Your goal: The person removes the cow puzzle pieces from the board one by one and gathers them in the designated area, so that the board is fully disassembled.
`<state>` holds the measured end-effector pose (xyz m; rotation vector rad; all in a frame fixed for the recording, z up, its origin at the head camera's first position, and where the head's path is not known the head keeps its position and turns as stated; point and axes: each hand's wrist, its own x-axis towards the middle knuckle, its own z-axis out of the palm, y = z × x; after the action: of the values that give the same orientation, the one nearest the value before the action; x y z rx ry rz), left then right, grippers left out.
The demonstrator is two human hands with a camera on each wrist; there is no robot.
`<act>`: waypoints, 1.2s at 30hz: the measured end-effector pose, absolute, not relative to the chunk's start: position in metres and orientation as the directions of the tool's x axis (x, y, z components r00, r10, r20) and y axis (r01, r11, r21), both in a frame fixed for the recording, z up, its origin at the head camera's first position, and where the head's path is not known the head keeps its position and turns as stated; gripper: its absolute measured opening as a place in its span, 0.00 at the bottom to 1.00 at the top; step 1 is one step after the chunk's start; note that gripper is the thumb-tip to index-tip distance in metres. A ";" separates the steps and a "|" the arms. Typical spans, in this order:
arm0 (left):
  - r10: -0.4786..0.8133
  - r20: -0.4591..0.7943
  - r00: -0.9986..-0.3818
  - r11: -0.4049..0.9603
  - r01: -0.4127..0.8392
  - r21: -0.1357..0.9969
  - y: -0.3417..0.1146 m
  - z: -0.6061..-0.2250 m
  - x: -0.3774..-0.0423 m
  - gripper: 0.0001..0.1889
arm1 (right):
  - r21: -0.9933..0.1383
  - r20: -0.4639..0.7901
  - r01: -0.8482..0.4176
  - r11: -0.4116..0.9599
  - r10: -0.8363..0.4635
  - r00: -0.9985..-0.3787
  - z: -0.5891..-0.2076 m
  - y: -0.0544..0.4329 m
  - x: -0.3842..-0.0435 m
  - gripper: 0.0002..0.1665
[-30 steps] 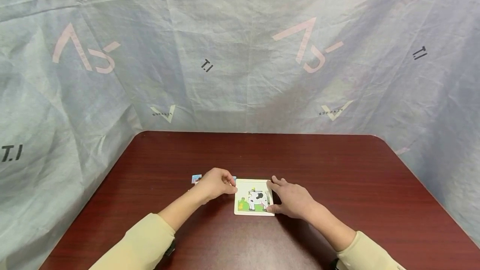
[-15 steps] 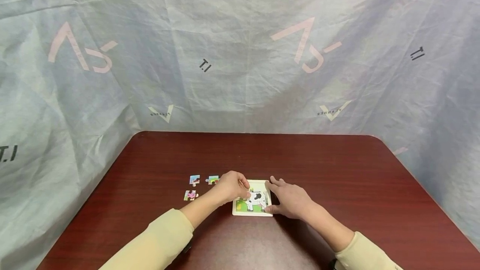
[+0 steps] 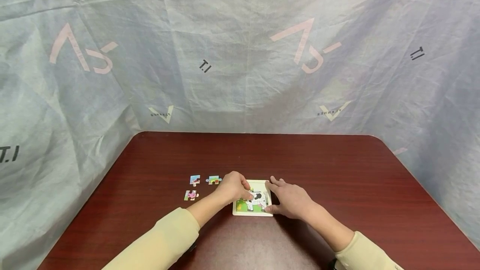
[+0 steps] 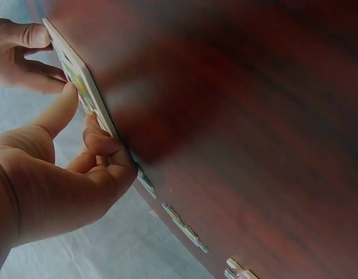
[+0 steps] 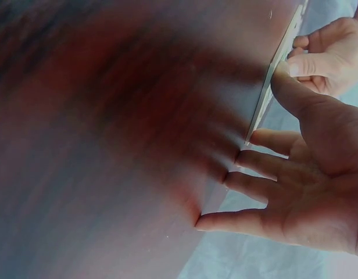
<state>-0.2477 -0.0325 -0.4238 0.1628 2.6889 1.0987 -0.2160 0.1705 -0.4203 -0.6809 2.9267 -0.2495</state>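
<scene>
In the head view, pieces [image 3: 191,195] lay left of the tray [image 3: 253,215] on the table [image 3: 300,157], likely for reach; in the left wrist's, the left hand [image 4: 68,168] bent over it – any grip unclear; in the right wrist's, the right hand [image 5: 318,183] spread wide against it, gripping nothing, apparently steadying it.

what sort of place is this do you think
Possibly a makeshift booth for tabletop work, though I can't be sure. A printed grey sheet hangs behind and along both sides of a dark red table, with a cow puzzle and loose pieces on it.
</scene>
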 end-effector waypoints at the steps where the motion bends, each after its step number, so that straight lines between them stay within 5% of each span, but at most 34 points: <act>1: 0.187 -0.173 -0.967 0.713 0.012 0.701 -0.032 -0.424 -0.248 0.13 | -0.189 -0.086 -0.426 0.885 -0.447 -0.890 -0.420 0.170 -0.216 0.47; 36: 0.240 -0.090 -0.967 0.760 0.129 0.637 -0.027 -0.425 -0.243 0.17 | -0.200 -0.093 -0.414 0.888 -0.437 -0.894 -0.421 0.171 -0.215 0.47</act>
<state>-0.2432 -0.0266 -0.4249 0.2948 2.7888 0.9918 -0.2147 0.1707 -0.4206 -0.6612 2.9199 -0.2644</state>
